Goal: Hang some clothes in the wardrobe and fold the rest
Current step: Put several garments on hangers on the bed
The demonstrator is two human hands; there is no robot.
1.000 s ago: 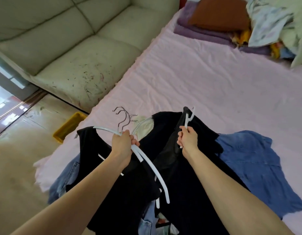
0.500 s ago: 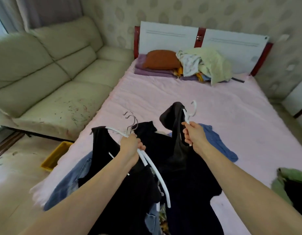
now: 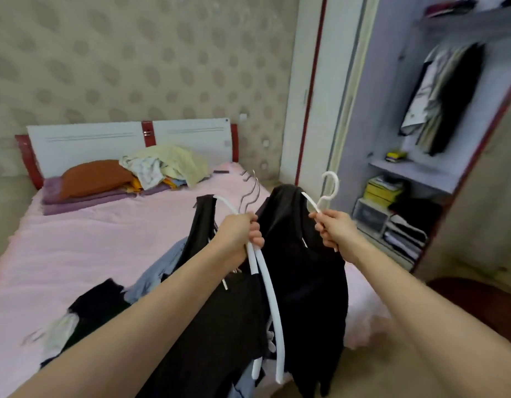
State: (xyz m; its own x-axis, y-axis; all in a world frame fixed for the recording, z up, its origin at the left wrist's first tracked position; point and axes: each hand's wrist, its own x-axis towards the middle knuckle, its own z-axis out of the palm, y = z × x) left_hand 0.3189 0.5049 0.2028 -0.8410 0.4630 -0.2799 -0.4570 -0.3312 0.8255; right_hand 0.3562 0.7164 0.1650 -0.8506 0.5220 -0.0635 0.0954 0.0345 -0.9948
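The left hand (image 3: 238, 235) grips a hanger bundle (image 3: 267, 288); the right hand (image 3: 333, 232), at 3 o'clock, pinches a white hanger (image 3: 324, 193) carrying a black garment (image 3: 303, 277).

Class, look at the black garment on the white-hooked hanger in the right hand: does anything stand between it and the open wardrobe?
Nothing visible does. The right hand holds the black garment up, and the wardrobe beyond it stands open, with clothes already hanging there.

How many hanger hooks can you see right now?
3: two thin metal hanger hooks above the left hand, one white plastic hanger hook above the right hand. Others may be hidden.
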